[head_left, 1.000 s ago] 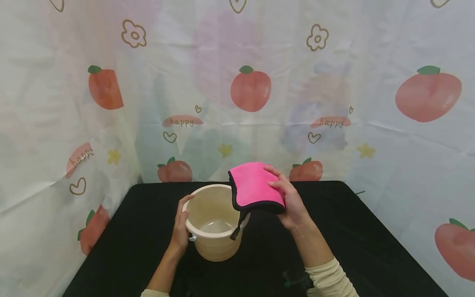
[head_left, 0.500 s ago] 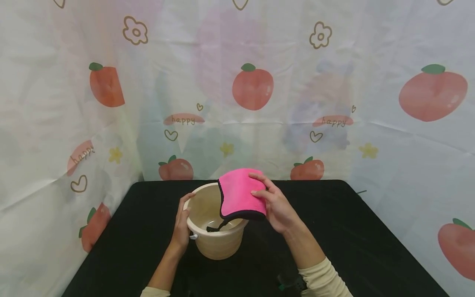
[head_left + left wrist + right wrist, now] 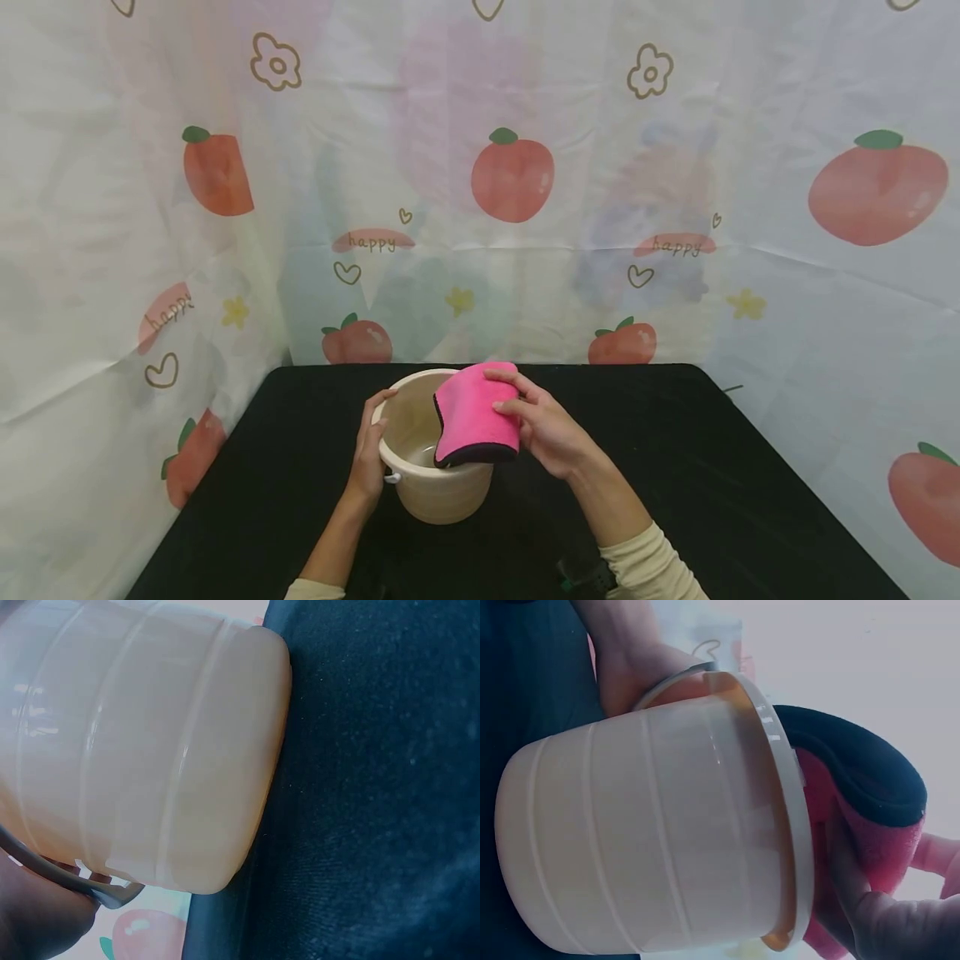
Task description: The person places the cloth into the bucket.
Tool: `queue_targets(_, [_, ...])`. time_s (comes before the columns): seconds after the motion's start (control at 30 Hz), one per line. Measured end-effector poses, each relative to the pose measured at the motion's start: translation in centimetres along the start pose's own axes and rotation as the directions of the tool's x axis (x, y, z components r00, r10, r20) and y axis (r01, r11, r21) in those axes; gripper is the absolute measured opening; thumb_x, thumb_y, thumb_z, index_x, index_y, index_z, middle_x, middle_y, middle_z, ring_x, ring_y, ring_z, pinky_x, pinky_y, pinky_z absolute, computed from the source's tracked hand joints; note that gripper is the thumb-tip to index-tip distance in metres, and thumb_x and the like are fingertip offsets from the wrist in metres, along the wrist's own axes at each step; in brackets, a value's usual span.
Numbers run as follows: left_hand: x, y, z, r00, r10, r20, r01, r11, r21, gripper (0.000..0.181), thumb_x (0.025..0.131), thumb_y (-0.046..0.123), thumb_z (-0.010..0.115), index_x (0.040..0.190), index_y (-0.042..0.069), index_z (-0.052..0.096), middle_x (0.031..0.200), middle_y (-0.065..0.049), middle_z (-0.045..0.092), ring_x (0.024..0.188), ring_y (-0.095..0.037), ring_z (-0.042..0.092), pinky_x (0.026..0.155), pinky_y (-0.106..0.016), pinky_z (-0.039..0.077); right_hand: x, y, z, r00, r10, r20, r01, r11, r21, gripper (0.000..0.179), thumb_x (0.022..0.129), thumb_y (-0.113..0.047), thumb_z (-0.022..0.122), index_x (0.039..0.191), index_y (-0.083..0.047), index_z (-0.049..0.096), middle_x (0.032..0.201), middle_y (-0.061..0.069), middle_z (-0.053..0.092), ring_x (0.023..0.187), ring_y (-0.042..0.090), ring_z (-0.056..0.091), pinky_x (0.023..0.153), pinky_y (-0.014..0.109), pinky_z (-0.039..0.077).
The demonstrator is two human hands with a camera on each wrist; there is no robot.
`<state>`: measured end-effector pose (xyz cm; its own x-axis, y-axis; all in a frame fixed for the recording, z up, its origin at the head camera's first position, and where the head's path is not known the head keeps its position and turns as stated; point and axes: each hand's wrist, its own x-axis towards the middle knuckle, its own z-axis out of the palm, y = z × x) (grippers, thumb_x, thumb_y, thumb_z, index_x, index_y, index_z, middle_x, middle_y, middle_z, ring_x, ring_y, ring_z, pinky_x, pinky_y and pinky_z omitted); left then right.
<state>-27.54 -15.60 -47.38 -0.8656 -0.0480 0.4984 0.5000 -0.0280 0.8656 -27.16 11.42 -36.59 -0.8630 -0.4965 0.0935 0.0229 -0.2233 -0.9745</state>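
Observation:
A cream plastic bucket [image 3: 442,496] with ribbed sides stands on the black table. My left hand [image 3: 369,450] grips its left rim, fingers outside and over the edge. A grey handle [image 3: 52,871] hangs down the bucket's side by that hand in the left wrist view. A folded pink towel [image 3: 474,417] with black edging is in my right hand [image 3: 553,433], pinched between thumb and fingers. It hangs over the right part of the bucket's mouth and hides that rim. In the right wrist view the towel's rolled black edge [image 3: 870,769] shows beyond the rim.
The black-covered table [image 3: 750,517] extends on both sides of the bucket. A white curtain [image 3: 555,283] printed with peaches surrounds the table at the back and sides. A small dark object [image 3: 585,575] lies near the right sleeve, too dim to identify.
My right hand has moved left and down with the towel, from beside the bucket to over its mouth. The towel's black strap has gone out of sight. My left hand keeps its grip on the rim.

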Motion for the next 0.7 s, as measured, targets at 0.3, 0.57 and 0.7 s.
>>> queue_targets(0.3, [0.1, 0.04, -0.13, 1.0, 0.003, -0.006, -0.003, 1.0, 0.003, 0.048, 0.103, 0.015, 0.028, 0.148, 0.005, 0.04, 0.153, -0.016, 0.036, 0.137, -0.033, 0.035, 0.108, -0.057, 0.025, 0.26, 0.43, -0.04, 1.0, -0.009, 0.021, 0.009, 0.999, -0.033, 0.054, 0.103, -0.004, 0.054, 0.155, -0.005, 0.04, 0.141, 0.019, 0.038, 0.111, 0.026, 0.052, 0.083, 0.03, 0.052])
queue_targets(0.57, [0.01, 0.02, -0.1, 1.0, -0.005, -0.005, 0.005, 1.0, 0.008, 0.048, 0.103, 0.016, 0.028, 0.148, 0.007, 0.04, 0.152, -0.015, 0.037, 0.137, -0.033, 0.036, 0.107, -0.058, 0.025, 0.46, 0.24, 0.62, 1.0, 0.011, 0.019, -0.01, 0.999, -0.044, 0.055, 0.103, -0.005, 0.056, 0.155, -0.006, 0.04, 0.129, 0.015, 0.044, 0.1, 0.02, 0.052, 0.078, 0.028, 0.05])
queue_targets(0.7, [0.0, -0.02, -0.05, 1.0, -0.009, -0.002, 0.009, 1.0, 0.008, 0.048, 0.103, 0.016, 0.028, 0.149, 0.007, 0.04, 0.152, -0.015, 0.037, 0.137, -0.033, 0.035, 0.108, -0.058, 0.024, 0.46, 0.18, 0.84, 1.0, 0.023, 0.017, -0.022, 0.998, -0.059, 0.055, 0.103, -0.006, 0.056, 0.156, -0.007, 0.04, 0.126, 0.014, 0.044, 0.097, 0.02, 0.053, 0.077, 0.028, 0.05])
